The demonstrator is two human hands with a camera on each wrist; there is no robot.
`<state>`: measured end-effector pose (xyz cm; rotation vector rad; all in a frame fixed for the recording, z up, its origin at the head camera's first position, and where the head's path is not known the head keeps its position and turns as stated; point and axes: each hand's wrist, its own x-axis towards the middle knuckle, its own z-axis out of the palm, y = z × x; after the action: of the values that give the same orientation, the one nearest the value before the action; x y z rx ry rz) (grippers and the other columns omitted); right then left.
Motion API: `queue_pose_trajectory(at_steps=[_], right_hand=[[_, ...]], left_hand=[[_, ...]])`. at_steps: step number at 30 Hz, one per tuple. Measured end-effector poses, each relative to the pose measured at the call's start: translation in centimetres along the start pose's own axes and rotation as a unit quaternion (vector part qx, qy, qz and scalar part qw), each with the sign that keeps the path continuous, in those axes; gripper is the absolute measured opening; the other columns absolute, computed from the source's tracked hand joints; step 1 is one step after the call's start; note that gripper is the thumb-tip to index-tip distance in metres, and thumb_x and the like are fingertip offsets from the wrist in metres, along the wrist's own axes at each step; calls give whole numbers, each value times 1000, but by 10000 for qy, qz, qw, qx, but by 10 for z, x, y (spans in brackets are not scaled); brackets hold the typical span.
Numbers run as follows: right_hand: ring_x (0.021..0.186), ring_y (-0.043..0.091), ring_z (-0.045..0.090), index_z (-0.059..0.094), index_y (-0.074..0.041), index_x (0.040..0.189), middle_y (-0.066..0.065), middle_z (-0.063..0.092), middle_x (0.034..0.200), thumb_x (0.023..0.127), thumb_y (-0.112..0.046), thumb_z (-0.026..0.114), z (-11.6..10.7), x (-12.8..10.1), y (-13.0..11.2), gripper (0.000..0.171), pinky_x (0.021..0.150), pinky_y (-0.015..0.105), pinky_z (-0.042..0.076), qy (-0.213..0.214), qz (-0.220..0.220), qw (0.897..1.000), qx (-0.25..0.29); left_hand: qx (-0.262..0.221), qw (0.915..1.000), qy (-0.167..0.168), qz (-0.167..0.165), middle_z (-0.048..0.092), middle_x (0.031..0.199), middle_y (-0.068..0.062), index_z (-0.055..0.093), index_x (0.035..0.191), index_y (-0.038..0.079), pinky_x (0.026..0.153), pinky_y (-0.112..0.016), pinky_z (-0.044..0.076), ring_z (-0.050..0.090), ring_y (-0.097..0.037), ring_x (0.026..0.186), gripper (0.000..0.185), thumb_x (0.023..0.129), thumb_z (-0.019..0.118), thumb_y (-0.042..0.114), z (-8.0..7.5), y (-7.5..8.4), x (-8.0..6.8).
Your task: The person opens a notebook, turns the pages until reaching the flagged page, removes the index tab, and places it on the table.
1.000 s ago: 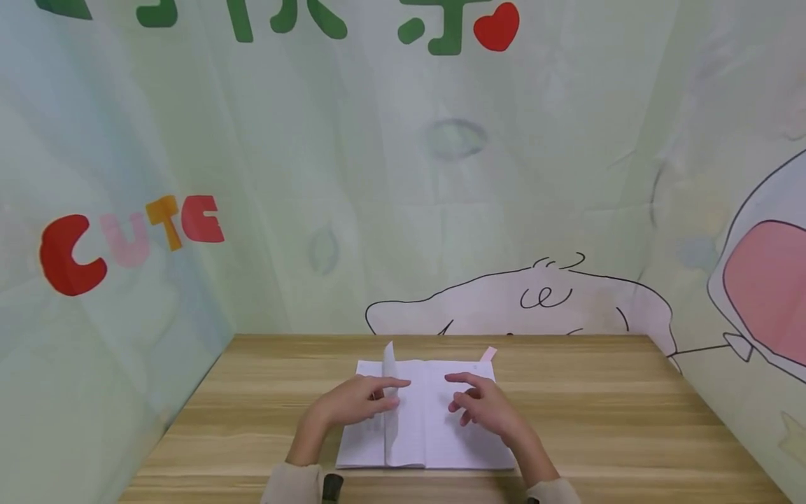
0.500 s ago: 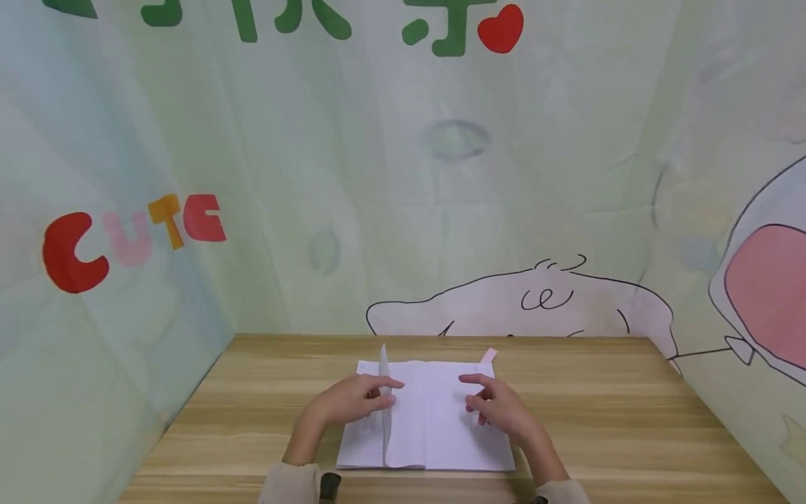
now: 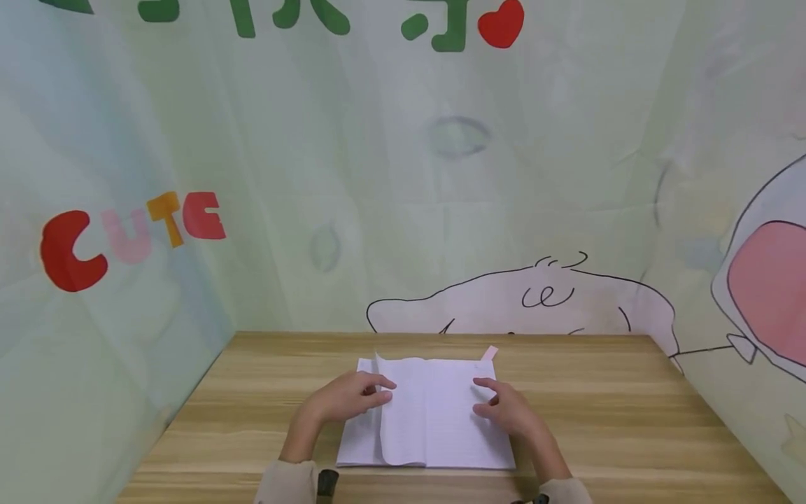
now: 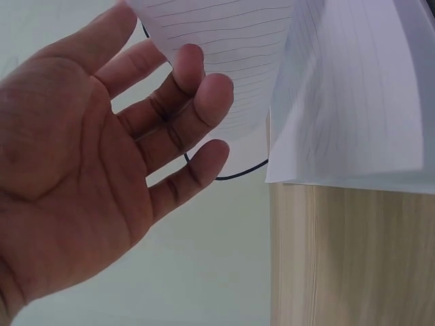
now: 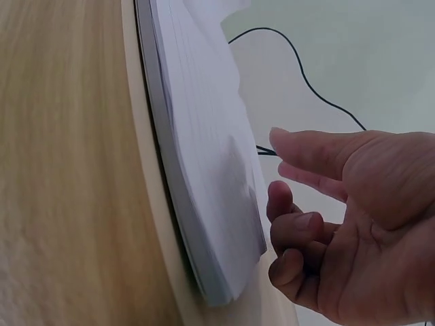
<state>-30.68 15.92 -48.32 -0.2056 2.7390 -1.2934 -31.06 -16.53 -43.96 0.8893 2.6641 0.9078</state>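
Note:
An open notebook (image 3: 462,434) with white lined pages lies on the wooden table. One page (image 3: 403,413) on its left side is lifted and bows over toward the left. At this page's free edge, my left hand (image 3: 352,395) pinches it between thumb and index finger; the other fingers are bent loosely in the left wrist view, partly over the lined paper (image 4: 231,61). My right hand (image 3: 506,409) hovers over the right page near its outer edge, fingers loosely curled and holding nothing. In the right wrist view it is apart from the page stack (image 5: 204,163).
A pink tab (image 3: 490,353) sticks out at the notebook's top right corner. The wooden table (image 3: 630,420) extends to both sides. Printed cloth walls (image 3: 283,175) stand behind and beside it. A dark band (image 3: 327,483) shows at the left sleeve.
The lifted page has tipped further left, and my left hand has shifted slightly left with it. My right hand has drawn away to the right, toward the notebook's outer edge.

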Motion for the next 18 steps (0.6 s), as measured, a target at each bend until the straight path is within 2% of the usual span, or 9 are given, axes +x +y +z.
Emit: queue_pose_trajectory(at_steps=[5, 8, 11, 15, 18], right_hand=[[78, 23, 57, 53, 2, 140, 13, 63, 89, 82, -6, 79, -2, -1, 1, 64, 69, 38, 50, 63, 98, 9997, -219], [87, 29, 60, 44, 6, 145, 23, 65, 101, 81, -7, 81, -1, -1, 2, 74, 81, 47, 52, 54, 256, 9992, -285], [104, 40, 61, 40, 9, 146, 35, 60, 120, 80, -8, 82, 1, 1, 2, 80, 96, 55, 46, 57, 348, 9987, -381], [126, 52, 47, 37, 12, 146, 39, 47, 138, 79, -10, 84, 3, 2, 2, 85, 105, 60, 36, 40, 489, 9976, -486], [133, 53, 39, 36, 13, 146, 38, 41, 143, 79, -10, 84, 3, 2, 2, 86, 109, 61, 31, 74, 566, 9969, -542]], left_hand=[[-30, 10000, 10, 12, 61, 82, 5, 68, 122, -1, 62, -27, 46, 52, -6, 69, 37, 101, 59, 28, -1, -1, 0], [-40, 10000, 32, 18, 62, 82, 5, 68, 120, -2, 62, -26, 46, 53, -6, 69, 36, 100, 60, 26, -1, -2, -1], [3, 10000, 81, 58, 63, 82, 4, 69, 117, -4, 62, -26, 46, 52, -5, 69, 34, 99, 61, 23, -2, -5, -2], [158, 9997, 157, 104, 65, 85, 2, 70, 113, -5, 66, -26, 45, 50, -6, 73, 30, 96, 61, 19, -2, -6, -3], [278, 9994, 210, 82, 69, 92, -4, 71, 112, -4, 72, -31, 48, 56, -12, 80, 30, 96, 61, 18, -2, -6, -4]])
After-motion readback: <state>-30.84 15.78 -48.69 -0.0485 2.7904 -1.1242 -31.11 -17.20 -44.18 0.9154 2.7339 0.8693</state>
